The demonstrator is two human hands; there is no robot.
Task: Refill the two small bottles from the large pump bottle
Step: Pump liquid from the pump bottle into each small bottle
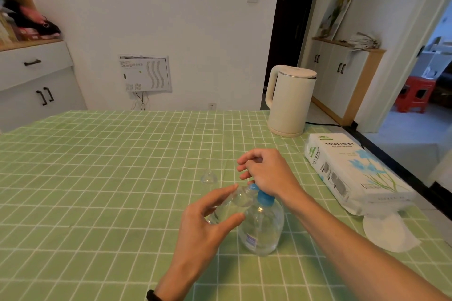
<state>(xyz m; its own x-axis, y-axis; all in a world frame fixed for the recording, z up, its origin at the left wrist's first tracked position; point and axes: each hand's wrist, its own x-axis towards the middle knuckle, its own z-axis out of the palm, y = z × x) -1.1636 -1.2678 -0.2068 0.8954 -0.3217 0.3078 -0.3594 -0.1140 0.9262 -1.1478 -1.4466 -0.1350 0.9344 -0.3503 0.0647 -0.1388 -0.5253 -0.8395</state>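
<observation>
Small bottle (230,205): clear thin plastic, judged light, slick and easily squashed, so best held round the mid-body. Left hand (208,222) pinches it there between thumb and fingertips, tilted, with its mouth just beyond the grip at the blue pump head (263,197). Large pump bottle (263,230) stands upright immediately right of the grip, part full, judged steady. Right hand (266,173) rests on the pump, fingers loosely curled, holding nothing. Small clear item (209,177) lies beyond the grip; cap or second bottle, cannot tell
</observation>
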